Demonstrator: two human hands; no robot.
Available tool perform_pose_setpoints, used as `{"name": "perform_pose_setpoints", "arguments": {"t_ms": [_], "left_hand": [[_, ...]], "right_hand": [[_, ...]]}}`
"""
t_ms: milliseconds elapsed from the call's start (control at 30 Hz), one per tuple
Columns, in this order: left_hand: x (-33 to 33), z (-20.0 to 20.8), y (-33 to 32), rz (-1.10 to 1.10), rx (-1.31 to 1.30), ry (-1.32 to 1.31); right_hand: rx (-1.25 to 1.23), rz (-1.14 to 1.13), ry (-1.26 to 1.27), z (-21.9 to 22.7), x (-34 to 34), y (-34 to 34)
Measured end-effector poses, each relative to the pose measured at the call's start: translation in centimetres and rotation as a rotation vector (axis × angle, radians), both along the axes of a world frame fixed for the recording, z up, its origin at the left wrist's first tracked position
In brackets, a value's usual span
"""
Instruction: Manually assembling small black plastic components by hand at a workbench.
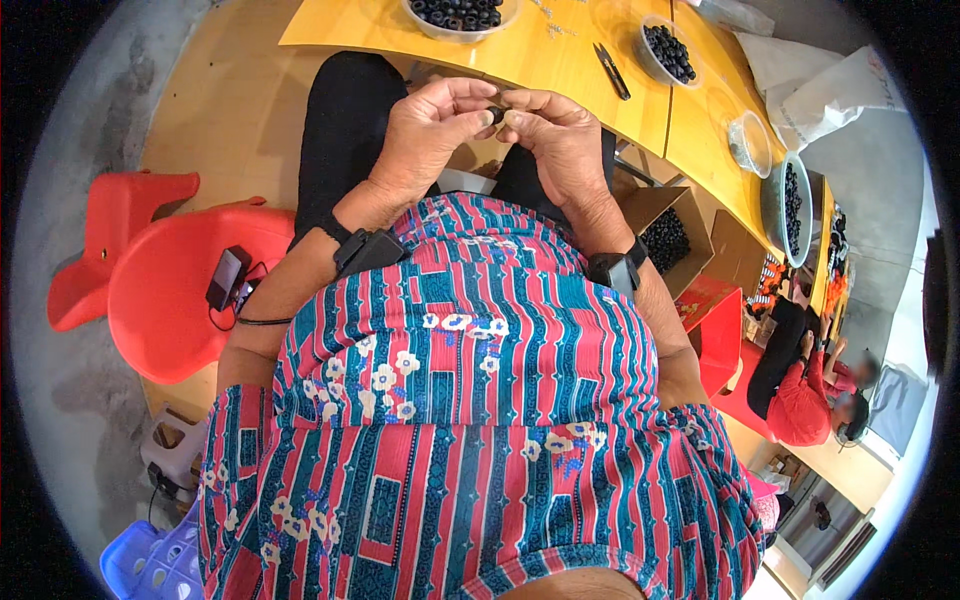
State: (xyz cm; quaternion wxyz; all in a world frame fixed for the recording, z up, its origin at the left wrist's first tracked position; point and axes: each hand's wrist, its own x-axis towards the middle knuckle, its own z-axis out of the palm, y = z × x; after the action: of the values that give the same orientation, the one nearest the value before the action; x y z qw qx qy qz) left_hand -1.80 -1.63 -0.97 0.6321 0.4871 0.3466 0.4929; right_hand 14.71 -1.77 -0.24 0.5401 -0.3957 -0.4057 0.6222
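Observation:
Over my lap, in front of the yellow table (560, 60), my two hands meet fingertip to fingertip. A small black round piece (496, 115) sits between them. My left hand (432, 130) pinches it with thumb and forefinger. The thumb and forefinger of my right hand (558, 138) close in from the other side, at the piece's right edge. Fingers partly cover it, so its exact shape cannot be made out. Beyond my hands, a clear bowl (462, 36) of similar black ring-like pieces stands on the table. Black-handled thread snips (612, 72) lie to the right.
A second clear bowl (652, 70) of black pieces, a clear tub (750, 145) and a pale blue basin (778, 200) line the table. Below is a cardboard box (712, 235) of black pieces. A red chair (165, 320) stands left; a person in red (800, 405) sits far right.

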Motion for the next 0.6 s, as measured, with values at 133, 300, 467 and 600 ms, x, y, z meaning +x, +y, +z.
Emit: {"name": "perform_pose_setpoints", "arguments": {"t_ms": [133,300,467,600], "left_hand": [[-0.1,-0.4,0.2,0.016,0.018,-0.028],[-0.3,-0.3,0.2,-0.001,-0.006,-0.050],[-0.3,-0.1,0.2,0.027,0.057,0.018],[-0.1,-0.2,0.3,0.042,0.082,0.015]], "right_hand": [[-0.068,0.116,0.031,-0.1,0.5,0.6],[-0.053,0.096,-0.014,0.0,0.3,0.4],[0.106,0.005,-0.188,0.0,-0.4,-0.1],[0.230,-0.098,-0.274,-0.5,-0.9,-0.2]]}}
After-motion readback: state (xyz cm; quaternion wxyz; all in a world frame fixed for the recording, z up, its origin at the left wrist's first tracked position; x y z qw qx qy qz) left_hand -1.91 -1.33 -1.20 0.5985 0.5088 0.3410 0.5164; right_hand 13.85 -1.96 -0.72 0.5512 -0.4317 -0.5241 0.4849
